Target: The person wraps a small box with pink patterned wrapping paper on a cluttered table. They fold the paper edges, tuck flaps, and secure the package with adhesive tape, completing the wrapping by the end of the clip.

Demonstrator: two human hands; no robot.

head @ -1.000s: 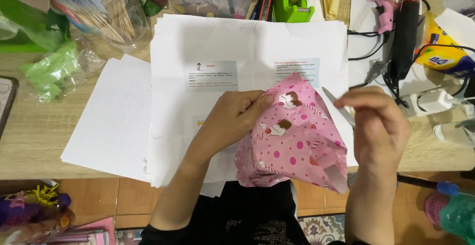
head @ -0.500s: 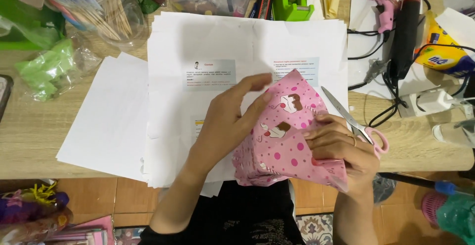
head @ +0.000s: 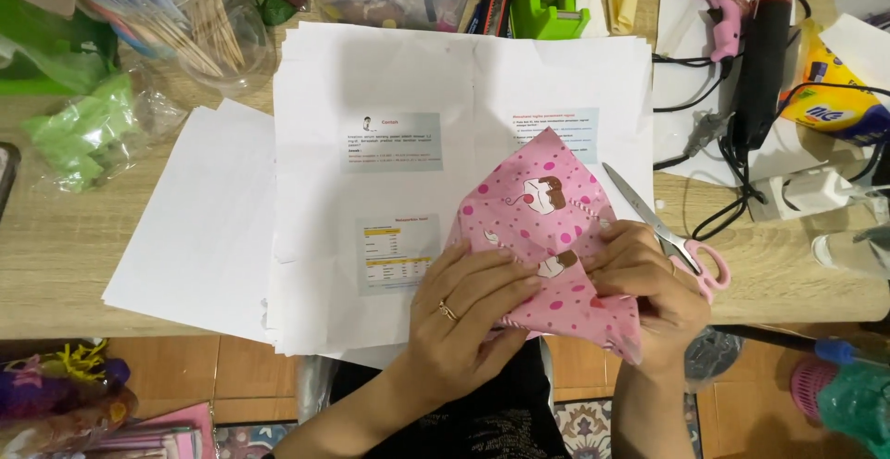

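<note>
Wooden counter (head: 83, 255) spreads wide, and the white paper sheets (head: 371, 79) cover its middle. At the sheets' near right corner sits the pink dotted paper (head: 542, 209), folded and partly lifted. Left hand (head: 468, 315) pinches its lower edge, grip closed on it. Right hand (head: 649, 287) clamps its right side, pink-handled scissors (head: 667, 232) tucked in the same grip.
</note>
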